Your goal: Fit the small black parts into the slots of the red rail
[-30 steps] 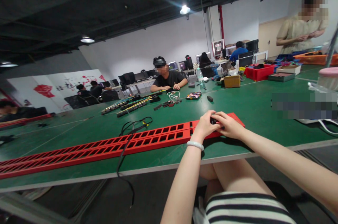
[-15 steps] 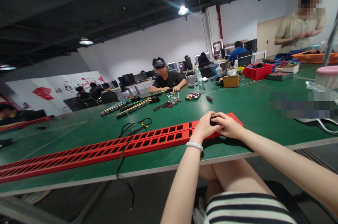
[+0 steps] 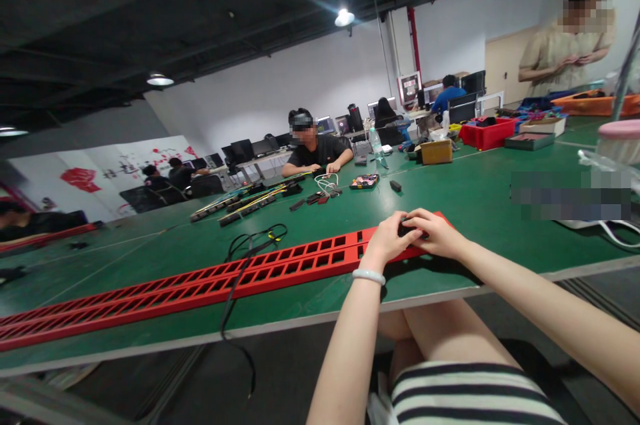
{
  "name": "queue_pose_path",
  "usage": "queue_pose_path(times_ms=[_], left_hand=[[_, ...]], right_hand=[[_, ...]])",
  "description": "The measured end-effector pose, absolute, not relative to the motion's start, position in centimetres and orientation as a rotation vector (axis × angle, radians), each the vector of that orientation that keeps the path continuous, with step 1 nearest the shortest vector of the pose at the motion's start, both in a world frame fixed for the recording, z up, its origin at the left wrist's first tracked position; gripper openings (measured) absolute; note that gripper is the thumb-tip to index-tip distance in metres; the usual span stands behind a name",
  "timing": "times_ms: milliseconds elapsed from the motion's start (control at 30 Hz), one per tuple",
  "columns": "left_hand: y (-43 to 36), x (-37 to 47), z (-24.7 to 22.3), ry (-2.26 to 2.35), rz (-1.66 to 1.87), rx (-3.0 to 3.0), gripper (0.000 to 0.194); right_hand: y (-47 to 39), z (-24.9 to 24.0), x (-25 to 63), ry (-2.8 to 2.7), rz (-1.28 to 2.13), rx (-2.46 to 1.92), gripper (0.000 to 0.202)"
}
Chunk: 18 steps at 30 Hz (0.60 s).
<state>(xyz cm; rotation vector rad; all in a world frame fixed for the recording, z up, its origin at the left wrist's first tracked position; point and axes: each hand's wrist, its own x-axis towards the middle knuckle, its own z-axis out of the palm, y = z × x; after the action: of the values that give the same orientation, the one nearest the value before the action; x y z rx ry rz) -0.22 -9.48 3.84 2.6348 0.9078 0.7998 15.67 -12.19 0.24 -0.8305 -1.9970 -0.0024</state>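
Note:
A long red slotted frame (image 3: 300, 258) lies along the front of the green table. Over its right end, my left hand (image 3: 389, 238) and my right hand (image 3: 434, 233) meet, fingers curled around a small black part (image 3: 404, 227). Most of that part is hidden by my fingers, so its shape is unclear. Both hands are closed on it, and their fingertips are close together. A black cable (image 3: 235, 285) crosses the red frame to the left and hangs over the table's front edge.
Farther back on the green table (image 3: 475, 198) are a small black block (image 3: 395, 186), a patterned tray (image 3: 365, 181), wired black strips (image 3: 255, 203), a bottle (image 3: 377, 145) and a red bin (image 3: 487, 135). A person (image 3: 320, 151) sits across; another stands at the right.
My right hand has shifted slightly, its fingers moving a little over the black part. My left hand stays nearly in place.

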Motion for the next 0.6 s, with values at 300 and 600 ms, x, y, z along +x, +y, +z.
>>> queue_pose_path(times_ms=[300,600], left_hand=[[-9.2,-1.1,3.6,1.090,0.930,2.659,0.026],[-8.7,-1.5,3.3,1.405,0.924,2.665,0.022]], right_hand=[[-11.6,0.0,19.3,-1.848,0.107,-1.108,0.040],[-10.7,-1.3,19.8,-1.781,0.406,-1.222,0.042]])
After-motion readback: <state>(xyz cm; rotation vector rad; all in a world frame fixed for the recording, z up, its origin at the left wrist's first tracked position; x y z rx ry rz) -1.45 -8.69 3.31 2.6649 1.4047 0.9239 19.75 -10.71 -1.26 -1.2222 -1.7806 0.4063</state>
